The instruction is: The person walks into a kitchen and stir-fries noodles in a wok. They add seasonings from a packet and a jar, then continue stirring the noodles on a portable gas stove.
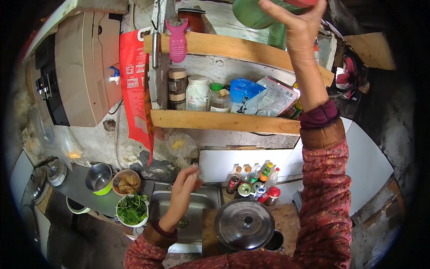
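Raised to the upper shelf, my right hand (pixel 299 20) is on a green translucent jar (pixel 250 15) with a red lid (pixel 302 2). The frame's top edge cuts off the fingers and part of the jar. Another green glass vessel (pixel 277 35) stands just below it, behind the shelf's wooden rail (pixel 228 47). Lower down, my left hand (pixel 184 186) is above the stainless steel sink (pixel 196 201). Its fingers curl around a small clear object (pixel 200 175), too blurred to name. Beside that forearm sits a white basket of leafy greens (pixel 132 210).
A lidded pot (pixel 245 223) stands on a wooden board (pixel 289 215), with seasoning bottles (pixel 248 175) behind it. Jars (pixel 198 92) and bags (pixel 247 95) line the lower shelf. A pink peeler (pixel 177 42) and red bag (pixel 134 84) hang beside a water heater (pixel 80 67).
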`<state>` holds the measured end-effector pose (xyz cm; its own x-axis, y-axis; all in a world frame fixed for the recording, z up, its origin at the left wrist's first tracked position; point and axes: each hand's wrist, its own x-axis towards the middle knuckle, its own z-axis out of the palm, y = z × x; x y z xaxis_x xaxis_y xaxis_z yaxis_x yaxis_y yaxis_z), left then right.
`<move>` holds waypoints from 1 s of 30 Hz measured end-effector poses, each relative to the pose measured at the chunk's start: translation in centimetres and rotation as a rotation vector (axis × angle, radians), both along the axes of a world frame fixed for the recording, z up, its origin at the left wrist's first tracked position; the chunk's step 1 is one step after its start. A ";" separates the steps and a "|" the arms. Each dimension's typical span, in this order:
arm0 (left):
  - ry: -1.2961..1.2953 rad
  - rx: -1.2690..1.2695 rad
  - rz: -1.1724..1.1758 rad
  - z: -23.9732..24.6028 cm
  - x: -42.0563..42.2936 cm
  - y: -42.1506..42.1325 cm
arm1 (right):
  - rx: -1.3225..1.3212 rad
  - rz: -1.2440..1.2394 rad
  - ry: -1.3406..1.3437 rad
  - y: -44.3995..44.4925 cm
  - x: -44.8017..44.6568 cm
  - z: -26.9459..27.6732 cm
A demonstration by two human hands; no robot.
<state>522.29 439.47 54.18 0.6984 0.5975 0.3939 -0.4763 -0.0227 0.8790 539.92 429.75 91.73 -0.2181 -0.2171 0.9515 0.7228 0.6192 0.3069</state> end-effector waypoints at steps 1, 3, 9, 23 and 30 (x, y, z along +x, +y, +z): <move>0.038 -0.055 0.007 -2.0 -0.8 0.2 | -0.025 -0.042 0.006 0.7 0.4 0.1; 0.108 -0.145 0.066 -5.7 -2.6 0.7 | -0.068 -0.126 0.016 1.9 1.1 0.0; 0.398 -0.312 0.153 -13.7 -8.2 0.5 | -0.202 -0.174 0.128 4.4 2.5 -0.6; 0.450 -0.579 0.153 -19.1 -10.3 0.0 | -0.362 -0.539 0.305 8.0 8.5 0.9; 0.507 -0.547 0.139 -18.7 -9.4 0.3 | -0.387 -0.479 0.627 8.3 12.4 3.5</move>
